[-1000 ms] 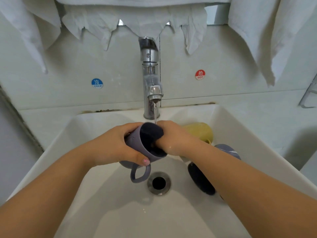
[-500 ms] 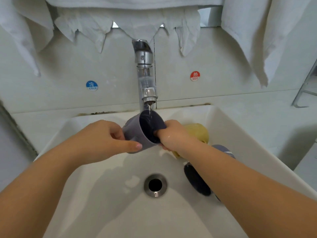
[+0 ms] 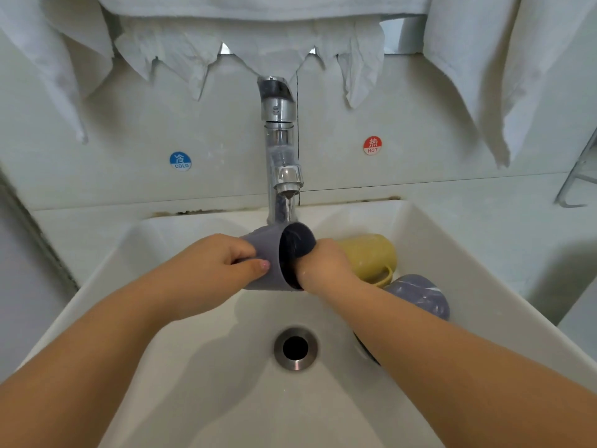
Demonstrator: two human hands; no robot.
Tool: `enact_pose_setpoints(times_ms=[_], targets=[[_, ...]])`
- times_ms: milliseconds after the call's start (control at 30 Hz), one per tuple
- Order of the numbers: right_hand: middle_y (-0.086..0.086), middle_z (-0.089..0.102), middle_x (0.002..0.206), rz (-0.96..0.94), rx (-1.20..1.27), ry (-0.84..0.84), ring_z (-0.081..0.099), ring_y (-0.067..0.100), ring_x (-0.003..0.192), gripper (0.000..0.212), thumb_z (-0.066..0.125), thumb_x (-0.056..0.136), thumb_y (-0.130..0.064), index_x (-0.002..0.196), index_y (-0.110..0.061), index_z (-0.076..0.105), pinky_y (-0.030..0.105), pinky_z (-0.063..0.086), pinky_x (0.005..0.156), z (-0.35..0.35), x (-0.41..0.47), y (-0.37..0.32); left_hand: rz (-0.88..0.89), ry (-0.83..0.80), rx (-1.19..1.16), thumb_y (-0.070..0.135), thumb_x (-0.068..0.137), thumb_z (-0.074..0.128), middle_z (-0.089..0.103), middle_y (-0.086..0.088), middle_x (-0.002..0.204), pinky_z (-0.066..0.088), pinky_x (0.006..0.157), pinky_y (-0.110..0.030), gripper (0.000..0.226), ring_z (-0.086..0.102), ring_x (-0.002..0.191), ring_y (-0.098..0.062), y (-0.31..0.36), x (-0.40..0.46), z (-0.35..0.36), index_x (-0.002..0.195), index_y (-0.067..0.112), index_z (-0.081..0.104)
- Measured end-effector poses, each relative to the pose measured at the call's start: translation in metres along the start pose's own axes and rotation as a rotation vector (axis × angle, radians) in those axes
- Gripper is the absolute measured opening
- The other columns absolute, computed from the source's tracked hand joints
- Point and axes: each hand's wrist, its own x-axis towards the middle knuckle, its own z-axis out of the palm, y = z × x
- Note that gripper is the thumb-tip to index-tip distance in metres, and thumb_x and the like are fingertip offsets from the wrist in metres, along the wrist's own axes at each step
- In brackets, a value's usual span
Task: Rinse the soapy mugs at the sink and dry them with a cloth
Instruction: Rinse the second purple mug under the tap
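A purple-grey mug (image 3: 273, 253) lies on its side just under the running faucet (image 3: 281, 150), its dark mouth turned to the right. My left hand (image 3: 219, 270) grips its body, thumb across the front. My right hand (image 3: 323, 270) has its fingers inside the mouth, curled over the rim. A yellow mug (image 3: 371, 257) lies on its side behind my right hand. A purple marbled mug (image 3: 420, 295) lies beside it, partly hidden by my right forearm.
The white sink basin (image 3: 161, 367) has a steel drain (image 3: 295, 348) in the middle. White cloths (image 3: 484, 76) hang along the wall above. Cold (image 3: 180, 161) and hot (image 3: 372, 145) stickers flank the faucet. A metal rack (image 3: 578, 185) sits at the right edge.
Both hands lifted the purple-grey mug up toward the spout and turned it, so its handle no longer hangs in view. The mouth now faces more to the right.
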Motion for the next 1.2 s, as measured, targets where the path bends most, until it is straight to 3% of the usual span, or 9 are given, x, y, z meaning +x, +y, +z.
enact_pose_setpoints(times_ms=[133,233,333,533,700,867,967,1100,1200], targets=[[0.0,0.046,0.065,0.032,0.203,0.002,0.045,0.018,0.064,0.026,0.05,0.092,-0.012,0.067,-0.016,0.046,0.025,0.034,0.051,0.003,0.009,0.008,0.038,0.067,0.047,0.026,0.095,0.056,0.032,0.009,0.052,0.024,0.045,-0.02,0.044,0.028,0.046,-0.007,-0.006,0.0,0.0,0.057,0.015,0.036],[0.004,0.044,0.067,0.146,0.465,-0.206,0.035,0.014,0.054,0.006,0.055,0.085,-0.002,0.087,-0.009,0.056,0.021,0.028,0.046,0.004,0.004,0.005,0.079,0.143,0.059,0.026,0.095,0.055,0.032,0.01,0.048,0.028,0.047,-0.02,0.044,0.03,0.047,-0.008,-0.014,-0.007,0.003,0.057,0.016,0.034],[0.004,0.042,0.069,0.218,0.651,-0.292,0.03,0.011,0.053,0.013,0.059,0.083,0.001,0.082,-0.009,0.053,0.02,0.027,0.047,0.001,-0.002,0.003,0.142,0.228,0.074,0.025,0.094,0.054,0.033,0.009,0.046,0.029,0.048,-0.021,0.044,0.034,0.048,-0.01,-0.016,-0.015,0.01,0.056,0.016,0.033],[0.003,0.049,0.068,-0.081,0.013,0.052,0.049,0.023,0.073,0.024,0.048,0.095,-0.023,0.074,-0.011,0.051,0.031,0.036,0.061,0.007,0.008,0.006,0.151,0.272,0.058,0.025,0.095,0.054,0.033,0.008,0.043,0.026,0.046,-0.022,0.046,0.033,0.046,-0.01,-0.016,-0.023,0.024,0.055,0.017,0.034],[-0.002,0.055,0.083,-0.251,0.167,0.073,0.054,0.018,0.077,0.013,0.054,0.087,-0.011,0.099,-0.011,0.049,0.027,0.04,0.059,-0.002,0.004,0.006,0.08,0.295,-0.029,0.024,0.097,0.053,0.03,0.01,0.044,0.027,0.045,-0.019,0.047,0.033,0.043,-0.007,-0.014,-0.024,0.024,0.055,0.018,0.034],[0.001,0.054,0.078,-0.318,-0.115,0.163,0.053,0.024,0.076,0.014,0.05,0.093,-0.024,0.08,-0.018,0.049,0.03,0.037,0.065,-0.012,0.007,0.007,0.052,0.237,-0.084,0.022,0.097,0.053,0.032,0.012,0.043,0.027,0.046,-0.018,0.044,0.033,0.044,-0.005,-0.013,-0.018,0.028,0.058,0.015,0.036],[0.003,0.053,0.068,-0.267,-0.104,0.042,0.053,0.025,0.07,0.031,0.048,0.097,-0.03,0.07,-0.014,0.051,0.031,0.038,0.058,-0.01,0.009,0.008,0.062,0.303,-0.145,0.021,0.095,0.057,0.036,0.01,0.052,0.027,0.049,-0.017,0.039,0.034,0.047,-0.006,-0.017,-0.015,0.025,0.062,0.007,0.042],[0.004,0.048,0.057,-0.161,0.125,-0.213,0.041,0.018,0.052,0.028,0.05,0.094,-0.013,0.066,-0.011,0.051,0.025,0.03,0.047,-0.008,0.004,0.007,0.051,0.415,-0.235,0.025,0.093,0.061,0.06,-0.008,0.079,0.047,0.073,-0.042,0.02,0.058,0.078,-0.026,-0.026,-0.008,0.019,0.082,0.008,0.061],[0.004,0.043,0.053,-0.038,0.262,-0.26,0.032,0.015,0.046,0.022,0.043,0.09,-0.001,0.071,-0.009,0.049,0.023,0.025,0.044,-0.008,0.007,0.006,-0.046,0.46,-0.235,0.037,0.095,0.055,0.062,0.0,0.089,0.044,0.069,-0.03,0.02,0.055,0.075,-0.016,-0.032,-0.004,0.016,0.089,0.019,0.06]])
